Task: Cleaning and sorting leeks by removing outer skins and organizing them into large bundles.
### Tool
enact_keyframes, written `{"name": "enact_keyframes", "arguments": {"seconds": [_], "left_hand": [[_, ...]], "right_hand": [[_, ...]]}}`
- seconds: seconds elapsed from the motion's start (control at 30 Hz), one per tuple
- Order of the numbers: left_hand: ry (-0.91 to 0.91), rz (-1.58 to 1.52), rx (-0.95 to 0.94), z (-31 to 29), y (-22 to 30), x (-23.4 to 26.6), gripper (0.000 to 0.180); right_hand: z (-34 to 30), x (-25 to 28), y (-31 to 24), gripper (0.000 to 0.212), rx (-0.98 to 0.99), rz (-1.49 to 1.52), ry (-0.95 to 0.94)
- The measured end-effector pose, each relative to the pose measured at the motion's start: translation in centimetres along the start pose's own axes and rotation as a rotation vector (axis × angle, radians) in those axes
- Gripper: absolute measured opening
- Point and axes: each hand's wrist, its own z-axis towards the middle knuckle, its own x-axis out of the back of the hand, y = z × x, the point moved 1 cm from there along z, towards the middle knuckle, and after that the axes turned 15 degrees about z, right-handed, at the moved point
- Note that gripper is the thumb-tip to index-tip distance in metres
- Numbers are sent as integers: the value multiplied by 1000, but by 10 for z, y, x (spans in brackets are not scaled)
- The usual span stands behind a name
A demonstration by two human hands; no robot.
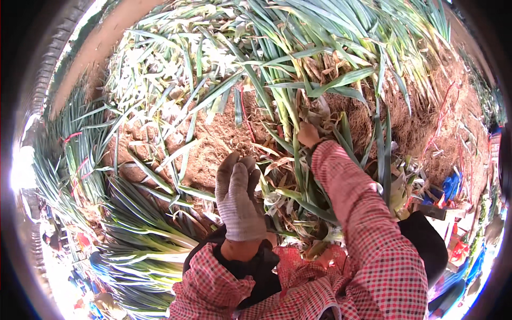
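My left hand (239, 200), in a grey knit glove, hovers in front of my lap over loose leaves and soil. Its fingers stretch upward, lightly bent, and nothing shows in them. Farther forward and to the right, my bare right hand (308, 135) is closed at the lower part of long green onion stalks (290, 109). The fingers' far side is hidden, so the grip shows only in part. Beyond it lies a big heap of green onions (330, 26), leaves pointing away and brown roots (349, 114) toward me.
Stripped leaves (154, 69) pile up at the far left. Bundles tied with red string (72, 137) stand at the left. More green onions (144, 250) lie beside my left knee. Bare soil (208, 160) and scattered leaves lie in the middle; a blue plastic piece (451, 185) is at the right.
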Motion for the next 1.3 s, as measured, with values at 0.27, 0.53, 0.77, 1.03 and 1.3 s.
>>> {"name": "enact_keyframes", "arguments": {"seconds": [0.27,0.53,0.77,1.03,1.3], "left_hand": [[-9,262,-80,57,-29,2,45],[-360,-202,252,44,-30,-15,22],[-740,-171,-249,-4,21,-24,37],[-672,-311,-212,20,38,-8,35],[-415,-343,-402,87,48,43,29]], "right_hand": [[-155,130,-116,29,149,353,-550],[-295,131,-139,29,259,319,-349],[-249,136,-230,43,371,1585,-5],[-246,116,-257,40,529,1689,9],[-295,135,-131,42,330,1666,-41]]}}
